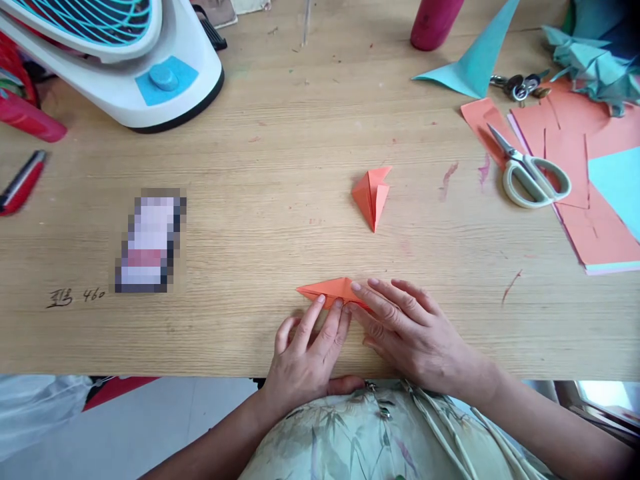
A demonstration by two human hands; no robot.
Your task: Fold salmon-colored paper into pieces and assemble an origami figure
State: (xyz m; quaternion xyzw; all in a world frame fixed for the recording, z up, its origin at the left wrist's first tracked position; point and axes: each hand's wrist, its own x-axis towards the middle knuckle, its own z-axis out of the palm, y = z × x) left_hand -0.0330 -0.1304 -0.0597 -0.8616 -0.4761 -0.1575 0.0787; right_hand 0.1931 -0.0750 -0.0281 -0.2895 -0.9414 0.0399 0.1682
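Observation:
A narrow folded piece of orange paper [323,289] lies flat at the front of the table, its pointed end to the left. My left hand [307,350] rests fingertips on its lower edge, the fingers stretched out and partly spread. Over the right part of the paper lies my right hand [410,327], fingers extended and flat, hiding that end. Neither hand is closed around the paper. Beyond them stands a second folded orange paper shape [373,199], pointed toward me and untouched.
White-handled scissors [533,175] lie on orange paper sheets [565,153] at right. Behind are a teal folded paper [473,67], keys [523,87] and a dark pink cylinder [435,23]. At left: a white fan [185,73], a blurred phone [150,240] and a red cutter [23,183].

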